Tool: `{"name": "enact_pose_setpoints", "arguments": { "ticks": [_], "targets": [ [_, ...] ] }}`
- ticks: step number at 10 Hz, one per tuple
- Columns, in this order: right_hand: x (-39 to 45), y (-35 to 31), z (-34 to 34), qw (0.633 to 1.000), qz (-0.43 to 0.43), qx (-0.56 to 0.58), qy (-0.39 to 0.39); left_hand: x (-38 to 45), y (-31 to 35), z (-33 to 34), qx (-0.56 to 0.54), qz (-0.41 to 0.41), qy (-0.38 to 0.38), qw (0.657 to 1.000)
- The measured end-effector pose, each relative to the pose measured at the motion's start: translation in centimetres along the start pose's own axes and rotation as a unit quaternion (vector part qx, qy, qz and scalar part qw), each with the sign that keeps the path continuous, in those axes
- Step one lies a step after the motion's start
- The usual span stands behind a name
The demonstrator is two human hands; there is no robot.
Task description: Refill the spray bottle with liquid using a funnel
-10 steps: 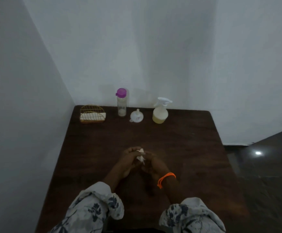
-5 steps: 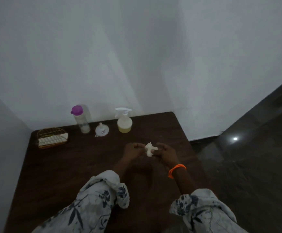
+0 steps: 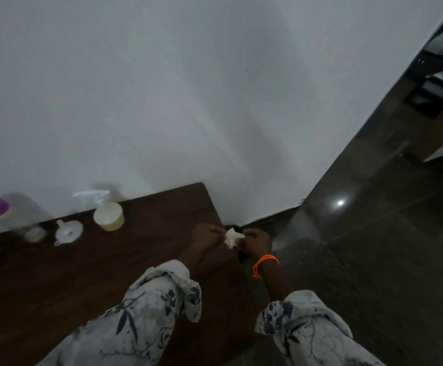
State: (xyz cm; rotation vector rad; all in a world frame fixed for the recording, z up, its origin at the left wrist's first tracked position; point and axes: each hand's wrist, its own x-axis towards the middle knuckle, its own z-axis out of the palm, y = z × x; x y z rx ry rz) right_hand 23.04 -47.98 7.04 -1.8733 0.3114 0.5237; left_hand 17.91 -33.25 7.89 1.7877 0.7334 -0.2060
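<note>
both hands meet over the right edge of the surface (image 3: 109, 260), the left hand (image 3: 206, 235) and right hand (image 3: 257, 241) each with fingers pinched on a small crumpled white tissue (image 3: 231, 239). the spray bottle (image 3: 108, 211) stands capped at the back by the wall, pale yellow liquid low inside; the white funnel (image 3: 67, 231) lies just beside it, spout up, and the purple-capped bottle (image 3: 9, 217) stands further left. judging by this, either pouring is over and this is cleanup, or it hasn't begun; i cannot tell which. dark wood, white walls, glossy dark floor to the right.
</note>
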Motion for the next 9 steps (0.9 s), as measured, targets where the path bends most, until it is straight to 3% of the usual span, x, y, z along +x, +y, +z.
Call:
{"name": "enact_pose_setpoints", "arguments": {
  "ticks": [4,6,9],
  "targets": [
    [7.2,-3.1,-4.6,0.992,-0.057,-0.092,0.065,7.9,7.2,5.9,0.022,0.015,-0.022,0.999],
    [11.1,-4.2,-4.5,0.984,-0.042,-0.17,0.011,11.7,8.6,5.3,0.174,0.049,-0.02,0.983],
    [12.0,-4.9,-2.0,0.979,-0.069,-0.19,-0.021,11.6,5.3,2.3,0.195,0.085,0.054,0.976]
  ]
}}
